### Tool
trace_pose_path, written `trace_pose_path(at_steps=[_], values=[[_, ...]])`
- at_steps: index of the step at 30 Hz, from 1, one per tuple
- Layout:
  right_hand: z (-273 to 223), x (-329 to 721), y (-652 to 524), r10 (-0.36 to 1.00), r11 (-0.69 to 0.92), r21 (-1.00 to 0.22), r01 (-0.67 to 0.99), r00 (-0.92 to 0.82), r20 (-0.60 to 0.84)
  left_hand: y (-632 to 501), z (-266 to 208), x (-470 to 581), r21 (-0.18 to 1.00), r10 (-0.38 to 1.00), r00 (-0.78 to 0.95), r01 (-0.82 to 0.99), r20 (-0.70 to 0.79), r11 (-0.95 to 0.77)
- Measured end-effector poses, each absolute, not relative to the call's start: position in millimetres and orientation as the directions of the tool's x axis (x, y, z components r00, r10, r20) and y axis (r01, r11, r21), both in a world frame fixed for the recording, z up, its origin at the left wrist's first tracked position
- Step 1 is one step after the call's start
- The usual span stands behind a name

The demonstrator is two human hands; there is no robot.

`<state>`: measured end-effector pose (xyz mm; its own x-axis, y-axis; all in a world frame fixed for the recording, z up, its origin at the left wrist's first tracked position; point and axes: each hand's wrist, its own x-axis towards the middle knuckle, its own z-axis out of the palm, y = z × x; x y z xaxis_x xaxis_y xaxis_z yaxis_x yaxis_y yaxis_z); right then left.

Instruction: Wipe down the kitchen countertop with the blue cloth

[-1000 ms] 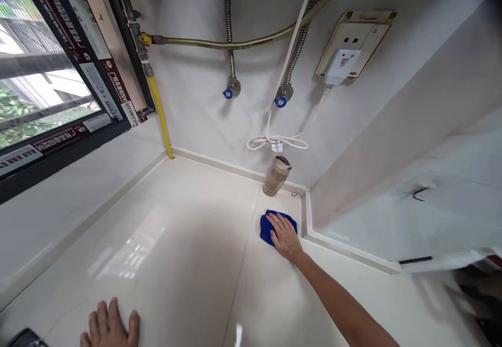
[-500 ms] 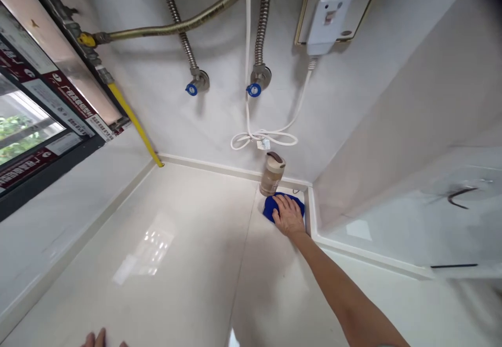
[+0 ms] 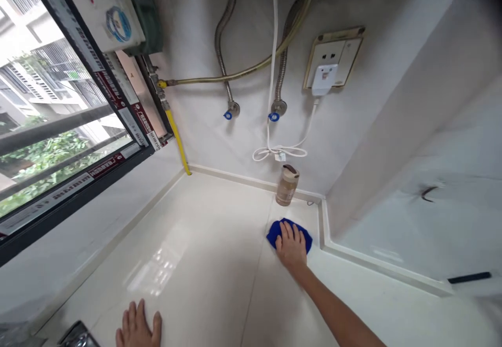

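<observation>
My right hand (image 3: 292, 249) presses down on a blue cloth (image 3: 304, 236), its fingers curved over the top of it. The cloth lies on the white countertop (image 3: 212, 263), close to the low ledge at the right wall. Behind it, apart from the cloth, a brownish see-through bottle with a dark handle on its lid (image 3: 287, 185) stands near the back corner. Down at the lower left, my left hand (image 3: 137, 328) rests on the countertop with fingers stretched out and nothing held.
On the back wall are a socket with a white plug (image 3: 323, 79), a bundled white cord (image 3: 280, 152) and two blue-handled valves (image 3: 274, 117). A yellow pipe (image 3: 178, 143) meets the counter beside the window frame (image 3: 78, 190). A dark object (image 3: 78, 335) sits at lower left.
My right hand and the cloth have moved back from the corner, away from the bottle. More of my left hand now shows. The view takes in more of the window and wall.
</observation>
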<state>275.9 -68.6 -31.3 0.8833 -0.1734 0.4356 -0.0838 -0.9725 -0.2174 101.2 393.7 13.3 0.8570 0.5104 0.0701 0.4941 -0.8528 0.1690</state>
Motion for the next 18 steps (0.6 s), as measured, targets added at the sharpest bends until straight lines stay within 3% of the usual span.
trace_pose_path(at_steps=[5, 15, 18], values=[[-38, 212, -6, -0.036, -0.967, -0.234, 0.097, 0.862, 0.505, 392, 10, 99, 0.186, 0.505, 0.855, 0.481, 0.117, -0.857], [-38, 64, 8, 0.314, -0.911, -0.177, 0.372, 0.906, 0.283, 395, -9, 82, 0.26, 0.48, 0.859, 0.43, 0.175, -0.864], [-36, 48, -12, 0.34, -0.901, -0.178, 0.395, 0.9, 0.274, 365, -28, 78, 0.304, 0.352, 0.9, 0.27, 0.258, -0.914]])
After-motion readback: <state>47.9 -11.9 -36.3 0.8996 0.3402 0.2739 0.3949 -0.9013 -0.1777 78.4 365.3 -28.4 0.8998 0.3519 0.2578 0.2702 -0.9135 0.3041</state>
